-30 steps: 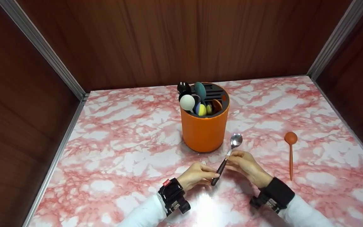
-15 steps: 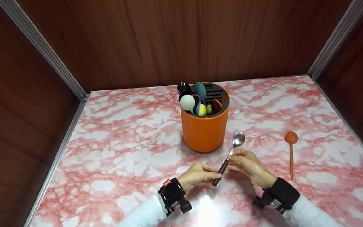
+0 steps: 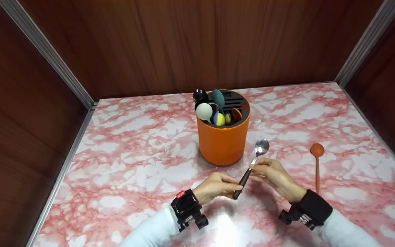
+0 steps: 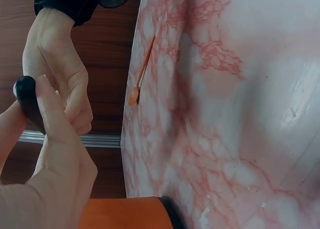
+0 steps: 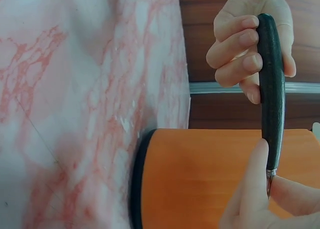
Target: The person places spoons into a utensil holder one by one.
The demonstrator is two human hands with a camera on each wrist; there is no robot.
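A metal spoon [image 3: 262, 146] with a dark handle slants between both hands, in front of the orange utensil holder [image 3: 222, 145]. Near the handle's butt end, my left hand [image 3: 214, 187] pinches it between thumb and fingers. My right hand [image 3: 274, 175] pinches the spoon where the handle meets the metal neck. In the right wrist view the dark handle [image 5: 272, 89] runs from the left hand's fingers down to the right hand's thumb and finger. Only the handle's end [image 4: 29, 101] shows in the left wrist view; the bowl is hidden there.
An orange spoon [image 3: 317, 150] lies on the marbled table at the right. Several utensils stand in the holder, among them a white one [image 3: 204, 112] and a teal one [image 3: 218, 98]. Brown wood panels [image 3: 197, 48] enclose the back and sides.
The metal spoon has shifted slightly right and away from the person, with both hands still pinching it. The right hand moved along with it. The holder and orange spoon have stayed put.
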